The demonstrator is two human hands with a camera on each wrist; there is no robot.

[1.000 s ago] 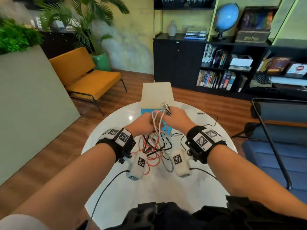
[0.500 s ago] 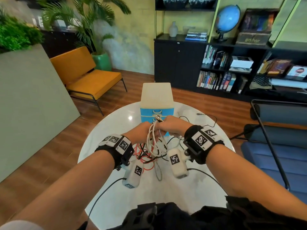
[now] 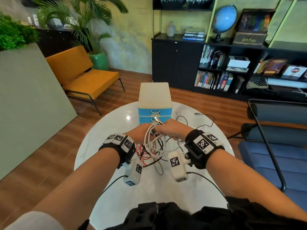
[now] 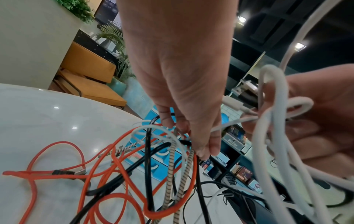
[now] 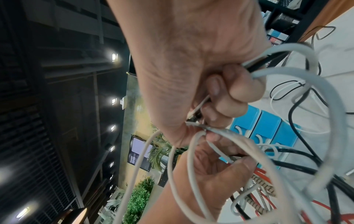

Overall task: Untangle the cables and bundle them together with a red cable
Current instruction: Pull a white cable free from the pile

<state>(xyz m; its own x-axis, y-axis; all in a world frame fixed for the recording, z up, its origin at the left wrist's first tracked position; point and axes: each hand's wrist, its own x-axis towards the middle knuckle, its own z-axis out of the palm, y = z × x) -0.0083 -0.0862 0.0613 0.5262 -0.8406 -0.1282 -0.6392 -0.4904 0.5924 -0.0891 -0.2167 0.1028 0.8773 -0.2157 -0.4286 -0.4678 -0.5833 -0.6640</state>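
over a round white marble-look table [image 3: 106, 196], the right hand [image 3: 171, 130] grips looped white cables [image 3: 150, 138] while the left hand [image 3: 141, 132] pinches tangled strands. the orange-red cable [image 4: 57, 172] sprawls on the table beneath them, in front of a blue-and-cream drawer unit [image 3: 154, 103].

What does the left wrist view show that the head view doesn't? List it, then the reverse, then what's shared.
Left wrist only: the left hand fingertips pinching black and braided strands, and the red cable plug end lying on the table.

Head only: both wrists, the whole round table, the globe, the black cable trailing right.

Both: the white cable loops in the right hand, the blue drawer unit.
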